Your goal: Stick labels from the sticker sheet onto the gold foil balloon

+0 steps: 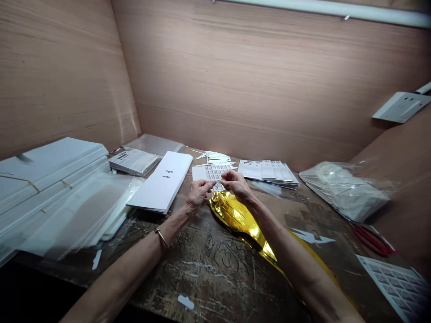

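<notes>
My left hand [199,194] and my right hand [238,185] meet near the middle of the table, fingertips pinched and almost touching. Whatever lies between the fingers is too small to make out. Right below the fingertips is the end of a shiny gold foil balloon [240,215], flat and crumpled, which runs under my right forearm. I cannot tell whether the fingers grip its end. Behind the hands lies a sheet of printed labels [212,171], partly covered by them. A bracelet circles my left wrist.
White folded cards [164,181] and clear plastic sleeves [77,215] lie on the left. White sticks [217,158] are heaped at the back. Printed packets [266,170], a plastic bag [343,188], red-handled scissors [372,240] and another label sheet [397,285] sit on the right. Wooden walls enclose the table.
</notes>
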Demonstrator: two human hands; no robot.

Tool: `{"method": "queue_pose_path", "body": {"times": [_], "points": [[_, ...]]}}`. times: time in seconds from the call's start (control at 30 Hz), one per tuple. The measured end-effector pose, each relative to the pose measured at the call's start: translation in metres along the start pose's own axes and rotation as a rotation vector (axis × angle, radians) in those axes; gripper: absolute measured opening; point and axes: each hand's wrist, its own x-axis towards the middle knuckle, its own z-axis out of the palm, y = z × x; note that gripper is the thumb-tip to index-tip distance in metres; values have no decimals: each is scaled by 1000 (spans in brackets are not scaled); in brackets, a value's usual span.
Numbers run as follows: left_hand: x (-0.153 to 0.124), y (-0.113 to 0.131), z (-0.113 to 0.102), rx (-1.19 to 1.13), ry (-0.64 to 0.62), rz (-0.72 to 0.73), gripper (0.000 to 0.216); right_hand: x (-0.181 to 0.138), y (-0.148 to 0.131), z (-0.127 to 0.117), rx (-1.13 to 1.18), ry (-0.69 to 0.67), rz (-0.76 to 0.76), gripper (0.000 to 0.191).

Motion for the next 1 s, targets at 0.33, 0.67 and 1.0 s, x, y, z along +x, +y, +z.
{"method": "queue_pose_path", "body": {"times": [0.33, 0.67, 1.0], "points": [[-14, 15, 10, -332, -20, -169, 16, -27, -21, -7, -242, 26, 72, 22], [-25, 17, 22, -136, -35, -362, 26, -29, 6, -9, -499, 55, 82, 18], [-34, 5, 1, 66, 76, -420, 24, -19, 37, -19, -560, 76, 307, 13]]}}
